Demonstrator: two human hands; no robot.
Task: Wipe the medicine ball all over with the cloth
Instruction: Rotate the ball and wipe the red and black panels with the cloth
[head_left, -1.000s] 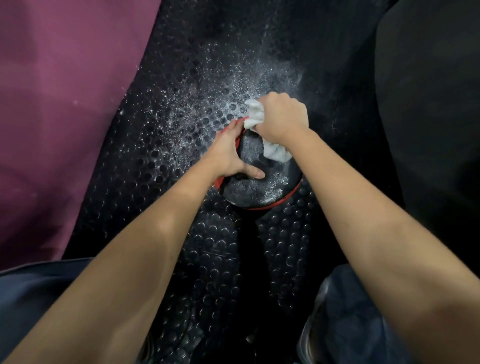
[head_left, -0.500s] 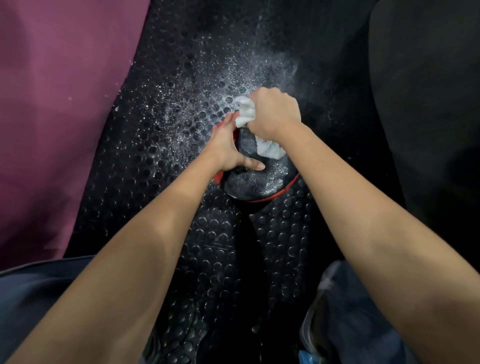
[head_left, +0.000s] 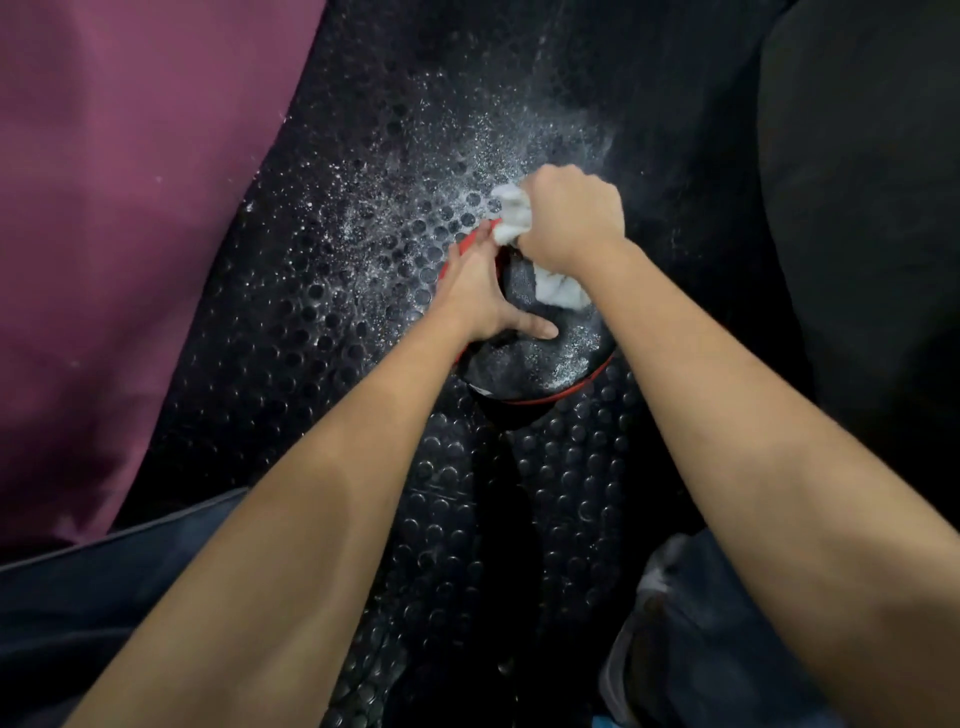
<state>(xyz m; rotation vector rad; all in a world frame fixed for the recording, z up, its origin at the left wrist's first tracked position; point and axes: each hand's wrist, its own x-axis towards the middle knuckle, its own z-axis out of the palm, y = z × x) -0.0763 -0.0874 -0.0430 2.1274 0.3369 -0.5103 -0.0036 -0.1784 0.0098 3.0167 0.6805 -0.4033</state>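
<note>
While the black studded mat (head_left: 322, 364) is filling most of the view from near to far, a plain purple mat (head_left: 114, 234) is lying along its left side and a smooth dark mat (head_left: 857, 208) is lying along its right. White powder (head_left: 415, 208) is dusting the studs in the far middle of the black mat, spreading out to the left and far side of the ball. Both bare forearms are reaching in from the near edge, with dark blue trouser legs (head_left: 93, 597) showing at the near left and near right corners. The medicine ball (head_left: 524, 364), black with a red band and speckled with white dust, is sitting on the studded mat at the middle, slightly right. The left hand (head_left: 478, 291) is resting on the ball's left side, fingers stretched flat along the red band and thumb spread across the black top, steadying it. The right hand (head_left: 571, 218) is bunched into a fist around the white cloth (head_left: 558, 288), pressing it onto the far right part of the ball; crumpled ends of the cloth are sticking out on the far left and near side of the fist.
</note>
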